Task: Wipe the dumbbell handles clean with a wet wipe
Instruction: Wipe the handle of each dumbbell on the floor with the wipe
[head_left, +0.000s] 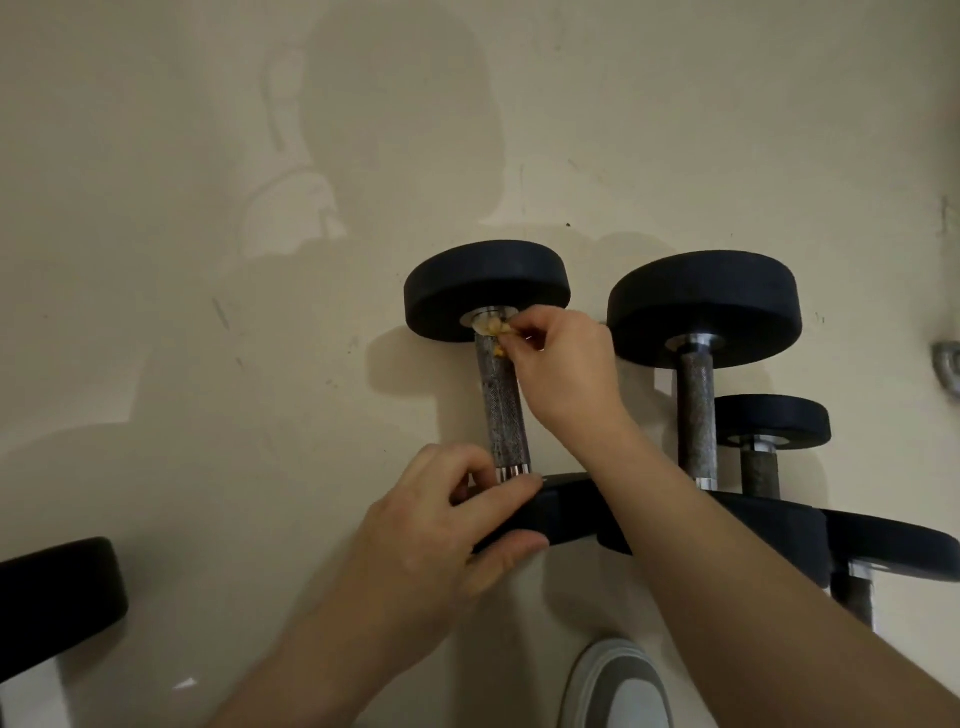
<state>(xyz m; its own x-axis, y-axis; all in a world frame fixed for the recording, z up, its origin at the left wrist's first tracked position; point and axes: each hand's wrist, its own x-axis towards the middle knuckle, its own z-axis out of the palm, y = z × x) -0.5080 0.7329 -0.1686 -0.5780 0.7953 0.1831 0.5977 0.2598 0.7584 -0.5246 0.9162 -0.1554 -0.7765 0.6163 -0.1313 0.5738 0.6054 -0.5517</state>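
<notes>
A black dumbbell lies on the pale floor with its knurled metal handle (505, 410) running away from me. My right hand (563, 371) pinches a small, crumpled yellowish wet wipe (493, 328) against the far end of that handle, just under the far weight disc (485, 283). My left hand (441, 525) grips the near weight disc (558, 514), fingers curled over its rim and thumb along its near side. Most of the wipe is hidden by my fingers.
A second, larger dumbbell (698, 415) lies just right of the first, and a smaller one (761, 457) beyond it. Another black disc (57, 597) sits at the lower left. My shoe (615, 686) shows at the bottom. A metal fitting (948, 364) is at the right edge.
</notes>
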